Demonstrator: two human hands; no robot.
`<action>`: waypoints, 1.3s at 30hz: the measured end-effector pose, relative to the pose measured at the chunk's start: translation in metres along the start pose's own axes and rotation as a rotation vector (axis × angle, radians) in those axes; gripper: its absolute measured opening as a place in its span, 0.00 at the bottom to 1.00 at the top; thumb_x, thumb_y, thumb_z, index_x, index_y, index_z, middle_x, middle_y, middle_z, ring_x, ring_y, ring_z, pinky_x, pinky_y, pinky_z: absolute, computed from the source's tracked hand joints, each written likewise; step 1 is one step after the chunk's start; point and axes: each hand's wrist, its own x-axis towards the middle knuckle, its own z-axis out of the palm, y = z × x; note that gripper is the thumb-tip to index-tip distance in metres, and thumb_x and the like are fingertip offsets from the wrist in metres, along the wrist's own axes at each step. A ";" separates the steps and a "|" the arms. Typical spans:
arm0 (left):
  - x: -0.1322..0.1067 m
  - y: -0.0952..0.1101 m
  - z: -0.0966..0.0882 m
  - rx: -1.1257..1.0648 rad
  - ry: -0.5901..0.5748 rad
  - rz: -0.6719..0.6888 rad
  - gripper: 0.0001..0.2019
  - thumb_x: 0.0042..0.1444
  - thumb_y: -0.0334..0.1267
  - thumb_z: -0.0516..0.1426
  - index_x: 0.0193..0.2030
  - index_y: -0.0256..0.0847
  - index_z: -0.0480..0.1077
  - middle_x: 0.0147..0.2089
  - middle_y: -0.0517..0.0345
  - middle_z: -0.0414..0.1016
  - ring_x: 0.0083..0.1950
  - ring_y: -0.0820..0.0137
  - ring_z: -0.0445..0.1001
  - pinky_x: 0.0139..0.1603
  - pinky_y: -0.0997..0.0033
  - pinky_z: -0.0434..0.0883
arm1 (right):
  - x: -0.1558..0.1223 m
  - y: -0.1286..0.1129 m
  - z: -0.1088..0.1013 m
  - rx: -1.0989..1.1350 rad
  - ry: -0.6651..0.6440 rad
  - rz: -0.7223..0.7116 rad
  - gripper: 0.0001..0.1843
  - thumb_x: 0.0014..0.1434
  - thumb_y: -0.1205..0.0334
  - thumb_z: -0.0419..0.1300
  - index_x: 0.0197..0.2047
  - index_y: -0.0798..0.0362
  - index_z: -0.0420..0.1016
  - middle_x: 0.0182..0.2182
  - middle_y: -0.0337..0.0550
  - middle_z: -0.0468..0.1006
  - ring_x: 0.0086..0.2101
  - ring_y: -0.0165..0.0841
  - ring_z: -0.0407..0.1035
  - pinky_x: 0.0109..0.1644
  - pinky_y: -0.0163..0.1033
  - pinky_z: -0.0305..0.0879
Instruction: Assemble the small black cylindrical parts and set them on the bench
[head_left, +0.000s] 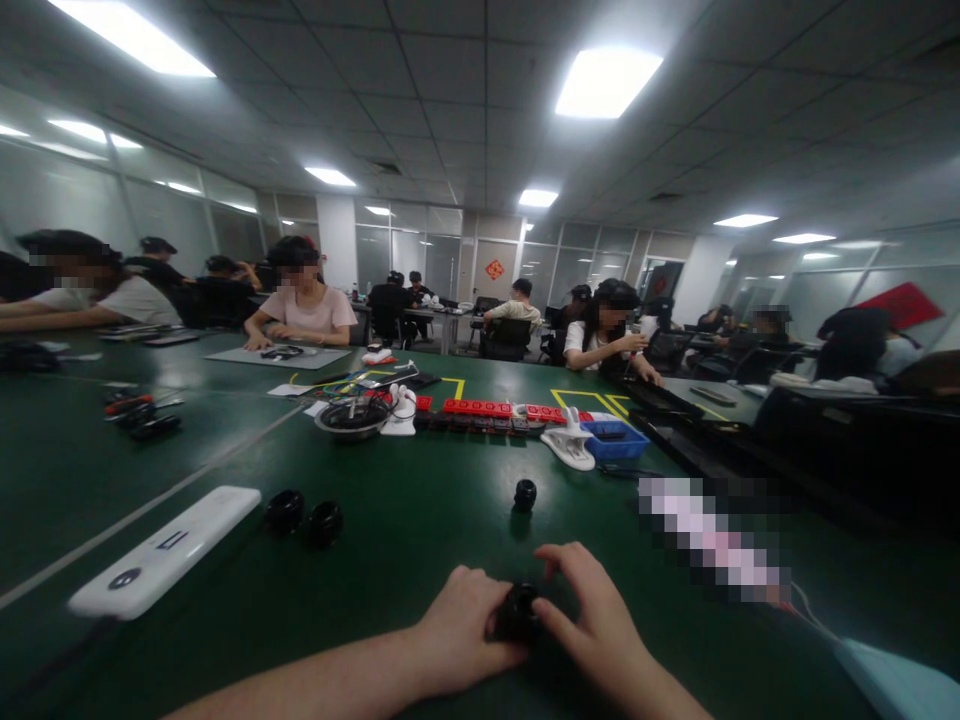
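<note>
Close in front of me, a glossy black round object (523,612) rests at the green tabletop between my hands; its exact kind is hard to make out. My left hand (469,625) is closed around its left side, fingers curled behind it and thumb in front. On the other side, my right hand (589,610) has its thumb tip against the object, while its index finger arches apart above it. A similar black round piece (525,494) stands just beyond my hands. Two more, a left one (285,510) and a right one (325,523), sit side by side to the left.
A white power strip (169,550) lies at left. Ahead are a round black tray (352,416), red blocks in a row (480,408), a white clamp-like stand (570,440) and a blue bin (616,440). A pale blue object (896,680) lies at lower right. Several people sit at tables beyond.
</note>
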 end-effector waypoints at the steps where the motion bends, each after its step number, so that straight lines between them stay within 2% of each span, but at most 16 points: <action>1: 0.000 0.000 0.001 0.004 0.005 -0.001 0.12 0.48 0.46 0.59 0.29 0.41 0.62 0.28 0.66 0.68 0.33 0.69 0.66 0.34 0.72 0.56 | 0.001 -0.004 0.001 -0.056 -0.033 0.004 0.16 0.51 0.54 0.58 0.41 0.54 0.68 0.33 0.45 0.71 0.36 0.41 0.65 0.41 0.46 0.63; 5: 0.001 -0.001 0.003 0.023 0.020 0.009 0.12 0.48 0.43 0.58 0.26 0.40 0.60 0.27 0.65 0.67 0.31 0.69 0.66 0.34 0.72 0.56 | 0.003 -0.020 0.007 -0.155 -0.138 0.082 0.13 0.44 0.60 0.64 0.34 0.54 0.69 0.32 0.45 0.72 0.35 0.41 0.65 0.41 0.46 0.62; 7: 0.001 -0.002 0.004 0.021 0.020 0.010 0.11 0.47 0.42 0.58 0.26 0.40 0.60 0.27 0.65 0.68 0.31 0.68 0.66 0.34 0.72 0.56 | 0.003 -0.020 0.008 -0.081 -0.180 0.094 0.12 0.45 0.65 0.61 0.36 0.54 0.69 0.34 0.44 0.72 0.37 0.40 0.66 0.42 0.45 0.62; 9: 0.001 -0.001 0.002 0.017 0.014 -0.001 0.11 0.47 0.43 0.59 0.27 0.40 0.61 0.27 0.65 0.68 0.32 0.68 0.66 0.34 0.72 0.57 | 0.002 -0.016 0.007 0.051 -0.205 0.079 0.19 0.45 0.69 0.58 0.43 0.54 0.67 0.39 0.45 0.72 0.41 0.39 0.66 0.46 0.44 0.62; 12: 0.001 0.001 -0.001 0.012 0.002 -0.014 0.13 0.48 0.46 0.59 0.28 0.40 0.62 0.29 0.64 0.69 0.33 0.67 0.67 0.35 0.71 0.57 | -0.001 -0.006 0.007 0.206 -0.134 0.083 0.33 0.46 0.69 0.56 0.56 0.54 0.55 0.48 0.49 0.67 0.49 0.40 0.62 0.54 0.47 0.57; 14: 0.000 0.002 -0.003 0.014 -0.007 -0.016 0.14 0.48 0.48 0.59 0.28 0.41 0.62 0.29 0.64 0.69 0.34 0.67 0.67 0.35 0.71 0.58 | -0.002 -0.002 0.008 0.232 -0.060 0.103 0.37 0.46 0.66 0.57 0.59 0.55 0.49 0.51 0.52 0.64 0.51 0.42 0.59 0.56 0.50 0.54; 16: 0.000 0.002 -0.004 0.021 -0.009 -0.012 0.14 0.49 0.48 0.58 0.28 0.40 0.61 0.29 0.64 0.69 0.33 0.67 0.67 0.35 0.71 0.58 | -0.003 0.000 0.012 0.219 -0.024 0.124 0.40 0.44 0.65 0.59 0.60 0.55 0.49 0.51 0.52 0.64 0.51 0.43 0.59 0.56 0.50 0.54; 18: 0.001 0.002 -0.003 0.027 -0.004 -0.004 0.14 0.50 0.47 0.57 0.27 0.40 0.61 0.28 0.64 0.69 0.32 0.68 0.67 0.35 0.71 0.58 | -0.003 0.000 0.018 0.185 -0.026 0.151 0.40 0.42 0.67 0.60 0.59 0.55 0.51 0.48 0.50 0.67 0.49 0.42 0.62 0.55 0.48 0.56; 22: 0.003 0.002 -0.001 0.034 -0.014 -0.015 0.11 0.48 0.42 0.57 0.26 0.40 0.60 0.26 0.65 0.68 0.30 0.69 0.68 0.33 0.72 0.58 | -0.004 0.003 0.029 0.142 -0.064 0.146 0.30 0.42 0.69 0.56 0.52 0.56 0.62 0.42 0.48 0.72 0.44 0.40 0.67 0.51 0.45 0.61; 26: 0.004 0.003 -0.001 0.024 -0.024 -0.018 0.11 0.49 0.44 0.57 0.26 0.40 0.61 0.26 0.65 0.69 0.29 0.69 0.68 0.33 0.71 0.58 | -0.006 0.008 0.031 0.162 -0.028 0.077 0.30 0.43 0.69 0.53 0.53 0.55 0.61 0.44 0.48 0.72 0.45 0.39 0.67 0.52 0.42 0.62; 28: 0.003 0.003 -0.002 0.035 -0.021 -0.025 0.11 0.47 0.44 0.58 0.27 0.40 0.62 0.27 0.64 0.69 0.31 0.68 0.68 0.34 0.71 0.59 | -0.006 0.006 0.027 0.172 -0.081 0.037 0.30 0.43 0.69 0.54 0.53 0.55 0.61 0.44 0.49 0.71 0.46 0.39 0.67 0.52 0.43 0.62; 31: 0.000 0.002 -0.002 0.060 -0.004 -0.033 0.13 0.46 0.46 0.59 0.27 0.40 0.62 0.29 0.63 0.70 0.34 0.66 0.68 0.36 0.71 0.60 | -0.006 0.001 0.020 0.190 -0.112 0.001 0.30 0.45 0.65 0.57 0.53 0.56 0.60 0.47 0.53 0.69 0.48 0.42 0.65 0.52 0.46 0.61; 35: -0.002 0.000 -0.002 0.058 0.004 -0.003 0.16 0.48 0.52 0.59 0.28 0.41 0.63 0.30 0.64 0.70 0.34 0.66 0.69 0.37 0.70 0.60 | -0.008 0.005 0.019 0.188 0.078 0.004 0.29 0.52 0.53 0.55 0.55 0.56 0.55 0.49 0.55 0.66 0.49 0.45 0.63 0.52 0.51 0.60; 39: -0.002 0.001 -0.004 0.068 -0.006 0.000 0.17 0.49 0.53 0.58 0.30 0.41 0.63 0.30 0.63 0.71 0.35 0.65 0.70 0.37 0.69 0.60 | -0.010 0.012 0.025 0.134 0.151 -0.069 0.28 0.55 0.47 0.52 0.54 0.55 0.57 0.47 0.54 0.67 0.48 0.46 0.63 0.50 0.50 0.61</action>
